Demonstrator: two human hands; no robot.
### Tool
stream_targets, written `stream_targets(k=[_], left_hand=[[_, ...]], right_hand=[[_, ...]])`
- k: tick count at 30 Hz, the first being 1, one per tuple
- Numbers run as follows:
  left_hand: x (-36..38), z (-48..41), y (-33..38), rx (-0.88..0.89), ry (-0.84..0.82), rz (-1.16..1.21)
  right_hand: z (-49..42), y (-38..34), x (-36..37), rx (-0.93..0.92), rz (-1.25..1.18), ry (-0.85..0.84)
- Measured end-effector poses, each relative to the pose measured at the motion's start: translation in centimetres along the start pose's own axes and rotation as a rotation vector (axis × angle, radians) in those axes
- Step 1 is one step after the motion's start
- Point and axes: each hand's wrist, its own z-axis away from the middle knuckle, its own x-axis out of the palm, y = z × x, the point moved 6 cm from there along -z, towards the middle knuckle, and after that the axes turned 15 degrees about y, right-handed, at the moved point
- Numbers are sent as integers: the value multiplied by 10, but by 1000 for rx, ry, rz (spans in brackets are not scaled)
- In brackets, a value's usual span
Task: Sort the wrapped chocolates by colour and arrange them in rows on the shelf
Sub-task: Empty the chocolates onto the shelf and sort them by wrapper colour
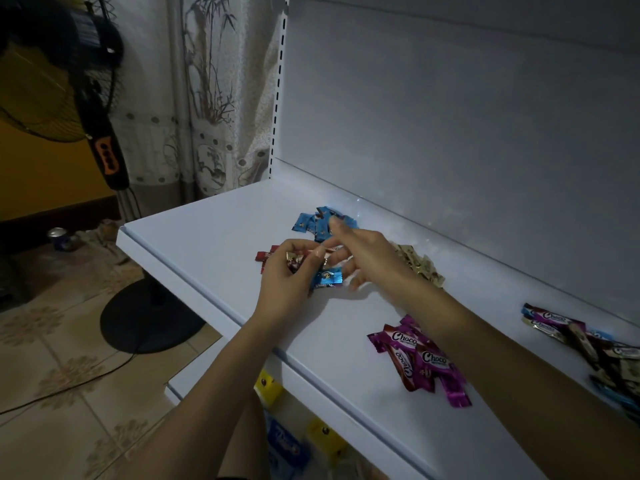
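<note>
My left hand (pixel 289 275) grips a small bunch of wrapped chocolates (pixel 327 276) above the white shelf (pixel 214 233); a blue one and a gold-brown one show between its fingers. My right hand (pixel 360 251) hovers just beyond it with fingers spread and nothing plainly held, its forefinger by the blue pile (pixel 313 221). A few red chocolates (pixel 265 254) lie partly hidden behind my left hand. The gold pile (pixel 420 266) sits right of my right hand. Purple chocolates (pixel 420 362) lie near the front edge, partly under my right forearm.
An unsorted mixed heap (pixel 595 344) lies at the far right of the shelf. The shelf's back panel (pixel 450 116) rises behind the piles. A standing fan (pixel 104 150) is on the left, its base (pixel 152 317) on the tiled floor. Packets sit on the lower shelf (pixel 287 448).
</note>
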Motion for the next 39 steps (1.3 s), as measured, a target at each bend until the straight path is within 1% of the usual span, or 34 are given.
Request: stream_targets(k=[2,4,8,11,13,17,21,24,29,34,39], left_hand=[[0,-2,-2,-75,2,48],[2,-2,-3,-102,-14,74],[4,1,0,-50,-40,-27],[5,1,3,-5,-53,-47],[5,1,3,8,-48,-73],[5,1,-3,-33,-21,-103],[5,5,4,21,-14,-136],[9,6,5,-6,-69,-126],[8,10,4,-162,-121,-4],[4,14,9,-177,-118,46],[5,15,8,-151,-88,23]], right_hand=[[15,-1,4,-74,61,-43],[24,1,6,-124,96,-59],[36,9,1,-107,98,-53],[45,10,-1,-111,83,-63],[45,8,-7,-136,119,-24],[42,5,-28,-179,198,85],[44,17,-56,-166,150,250],[52,35,-73,-121,156,297],[60,49,-88,-48,129,301],[50,40,-63,13,37,240],[8,12,-37,53,-61,273]])
